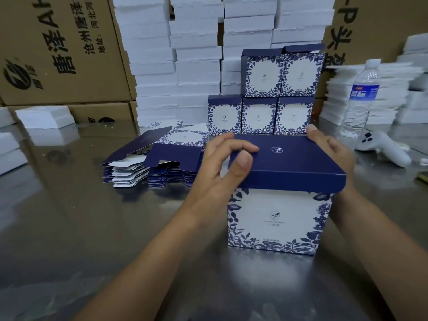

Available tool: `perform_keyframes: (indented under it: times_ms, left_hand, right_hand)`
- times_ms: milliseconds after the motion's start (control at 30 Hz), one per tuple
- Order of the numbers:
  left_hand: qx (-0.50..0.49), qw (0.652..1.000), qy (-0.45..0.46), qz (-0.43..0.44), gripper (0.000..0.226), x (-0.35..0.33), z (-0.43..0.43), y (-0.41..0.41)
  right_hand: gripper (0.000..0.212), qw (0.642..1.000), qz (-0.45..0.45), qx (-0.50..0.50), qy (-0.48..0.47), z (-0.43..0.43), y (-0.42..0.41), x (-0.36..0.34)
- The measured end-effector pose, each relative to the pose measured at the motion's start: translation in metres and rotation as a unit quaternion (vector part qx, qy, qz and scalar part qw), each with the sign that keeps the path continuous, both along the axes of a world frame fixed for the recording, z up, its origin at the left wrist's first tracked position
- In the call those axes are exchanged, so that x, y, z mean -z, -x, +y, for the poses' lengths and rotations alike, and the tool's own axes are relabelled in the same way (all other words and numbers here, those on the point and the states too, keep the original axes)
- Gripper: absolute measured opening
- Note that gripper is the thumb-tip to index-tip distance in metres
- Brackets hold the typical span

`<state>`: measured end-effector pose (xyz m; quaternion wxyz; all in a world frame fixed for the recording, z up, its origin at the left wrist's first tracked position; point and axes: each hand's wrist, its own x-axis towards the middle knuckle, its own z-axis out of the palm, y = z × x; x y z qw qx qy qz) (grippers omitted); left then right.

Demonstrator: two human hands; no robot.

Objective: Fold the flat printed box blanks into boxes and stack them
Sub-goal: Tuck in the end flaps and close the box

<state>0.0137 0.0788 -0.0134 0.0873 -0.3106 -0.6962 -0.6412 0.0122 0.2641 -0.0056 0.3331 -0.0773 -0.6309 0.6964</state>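
Two hands on one folded box [278, 218], upright on the steel table [69, 216] front-centre. L hand [222, 163] pinches the navy lid [296, 163] at its left edge, thumb on the front flap w/ fingers curled over the top; R hand [333, 151] sits against the lid's right end, thumb at the far corner, fingers hidden, so can't tell its grip. Five done boxes [259, 117] stacked just behind, three under two; flat blanks [162, 158] piled to the left, water bottle [360, 100] and what looks like a white controller [382, 147] to the right.
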Motion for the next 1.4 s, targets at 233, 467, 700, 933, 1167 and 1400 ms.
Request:
perform_keyframes:
  times_ms: [233,467,700,933,1167,1400]
  left_hand:
    - [-0.082,0.995,0.000,0.049,0.019,0.006,0.004,0.001]
    - [-0.218,0.966,-0.015,0.135,0.010,0.014,0.004,0.013]
    - [-0.211,0.968,0.005,0.134,0.015,0.015,0.001,0.017]
    - [-0.193,0.975,-0.028,0.110,0.019,0.009,0.004,0.016]
    - [-0.197,0.970,-0.026,0.138,0.018,0.007,0.003,0.015]
    - [-0.154,0.982,-0.017,0.107,0.018,0.008,-0.006,0.021]
  right_hand:
    - [0.022,0.995,0.086,0.036,0.043,-0.001,0.002,-0.001]
    - [0.019,0.985,0.156,-0.035,-0.058,-0.015,-0.005,-0.006]
    - [0.009,0.925,0.159,0.018,-0.346,-0.038,-0.007,0.011]
    - [0.014,0.940,0.166,-0.015,-0.299,-0.044,-0.008,0.014]
    - [0.010,0.923,0.206,0.014,-0.325,-0.049,-0.005,0.016]
    - [0.012,0.925,0.200,0.012,-0.323,-0.039,-0.005,0.015]
